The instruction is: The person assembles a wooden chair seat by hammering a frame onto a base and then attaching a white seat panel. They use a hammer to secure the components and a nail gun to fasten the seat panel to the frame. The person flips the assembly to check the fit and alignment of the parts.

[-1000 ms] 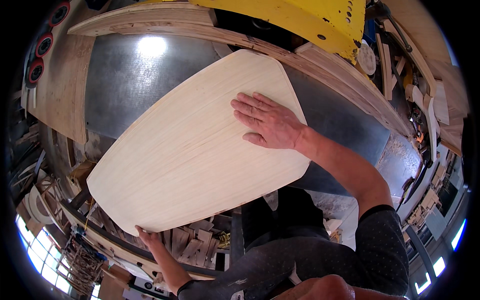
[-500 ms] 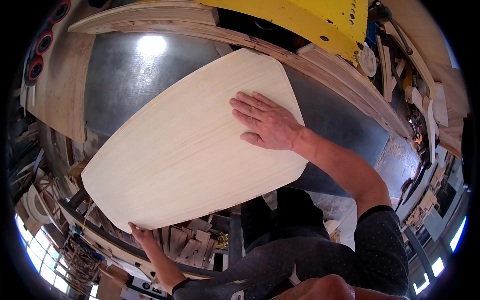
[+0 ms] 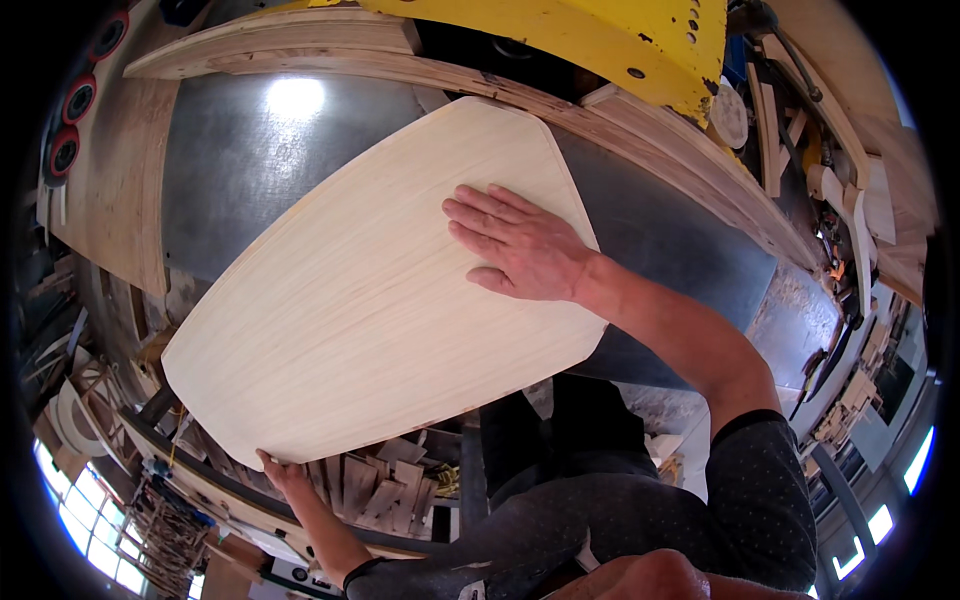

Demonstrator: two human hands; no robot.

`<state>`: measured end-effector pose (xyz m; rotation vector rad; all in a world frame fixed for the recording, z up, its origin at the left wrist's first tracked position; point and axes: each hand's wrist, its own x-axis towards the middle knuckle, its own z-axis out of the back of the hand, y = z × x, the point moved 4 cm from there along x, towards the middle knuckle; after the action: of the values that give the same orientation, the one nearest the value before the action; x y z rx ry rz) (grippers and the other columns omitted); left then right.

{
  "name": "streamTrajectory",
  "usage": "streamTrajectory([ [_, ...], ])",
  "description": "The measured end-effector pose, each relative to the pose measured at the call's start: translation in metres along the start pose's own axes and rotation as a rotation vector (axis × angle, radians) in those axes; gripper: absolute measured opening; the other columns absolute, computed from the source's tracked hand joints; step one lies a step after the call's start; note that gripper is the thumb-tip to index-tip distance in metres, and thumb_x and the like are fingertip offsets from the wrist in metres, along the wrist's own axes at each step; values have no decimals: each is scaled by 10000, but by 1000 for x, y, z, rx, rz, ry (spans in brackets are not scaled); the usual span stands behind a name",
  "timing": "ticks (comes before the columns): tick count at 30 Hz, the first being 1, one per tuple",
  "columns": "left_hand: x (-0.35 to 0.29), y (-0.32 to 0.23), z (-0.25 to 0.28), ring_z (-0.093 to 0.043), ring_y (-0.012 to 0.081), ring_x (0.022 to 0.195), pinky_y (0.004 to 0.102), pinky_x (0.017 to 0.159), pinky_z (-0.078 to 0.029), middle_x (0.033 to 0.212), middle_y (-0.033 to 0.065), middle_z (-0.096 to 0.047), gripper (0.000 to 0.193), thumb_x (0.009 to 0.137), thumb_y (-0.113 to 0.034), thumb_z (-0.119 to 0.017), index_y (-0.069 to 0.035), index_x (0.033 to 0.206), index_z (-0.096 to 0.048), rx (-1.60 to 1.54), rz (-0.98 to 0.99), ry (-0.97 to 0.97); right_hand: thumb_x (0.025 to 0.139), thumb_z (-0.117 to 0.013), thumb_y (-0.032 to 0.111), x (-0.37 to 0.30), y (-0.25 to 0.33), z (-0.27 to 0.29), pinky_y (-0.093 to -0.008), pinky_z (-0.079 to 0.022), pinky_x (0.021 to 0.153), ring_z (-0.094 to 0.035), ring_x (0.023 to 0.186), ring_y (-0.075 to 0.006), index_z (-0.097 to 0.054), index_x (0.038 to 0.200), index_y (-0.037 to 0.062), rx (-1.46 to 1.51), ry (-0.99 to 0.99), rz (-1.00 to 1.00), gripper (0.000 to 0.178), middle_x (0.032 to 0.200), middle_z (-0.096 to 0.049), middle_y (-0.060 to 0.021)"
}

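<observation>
A large pale wooden panel (image 3: 380,290) with a curved outline and angled corners lies slantwise over a dark metal machine table (image 3: 670,230), its near left part overhanging the edge. My right hand (image 3: 525,245) rests flat on the panel's upper face near the right end, fingers stretched out. At the near left corner, my left hand (image 3: 283,474) grips the panel's edge, with fingertips showing at the rim. The rest of those fingers are partly hidden below the board.
A long wooden fence (image 3: 460,78) runs behind the panel beside a yellow machine part (image 3: 600,45). Red-rimmed black rollers (image 3: 68,150) stand at far left. Wood offcuts (image 3: 375,490) lie below the near edge. A dark curved rail (image 3: 215,480) passes near my left hand.
The panel's far end and my right hand on it have shifted slightly left. My left hand keeps its place at the corner. The whole view has moved a little too.
</observation>
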<state>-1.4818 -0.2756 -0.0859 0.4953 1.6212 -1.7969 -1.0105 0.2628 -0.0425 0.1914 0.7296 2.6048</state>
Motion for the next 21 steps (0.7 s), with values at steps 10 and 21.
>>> streamTrajectory([
  [10, 19, -11, 8, -505, 335, 1365, 518, 1165, -419, 1511, 108, -543, 575, 1060, -487, -541, -88, 1474, -525, 75, -10, -14, 1035, -531, 435, 10, 1, -5, -401, -163, 1307, -219, 1578, -220, -492, 1503, 34, -62, 43, 13, 618, 1668, -343, -78],
  [21, 25, -20, 5, -498, 338, 1373, 534, 1148, -439, 1521, 113, -526, 587, 1065, -493, -525, -96, 1497, -494, 64, -29, -29, 1035, -535, 428, 22, 2, -6, -397, -158, 1308, -220, 1577, -222, -489, 1504, 31, -52, 50, 20, 617, 1668, -342, -78],
])
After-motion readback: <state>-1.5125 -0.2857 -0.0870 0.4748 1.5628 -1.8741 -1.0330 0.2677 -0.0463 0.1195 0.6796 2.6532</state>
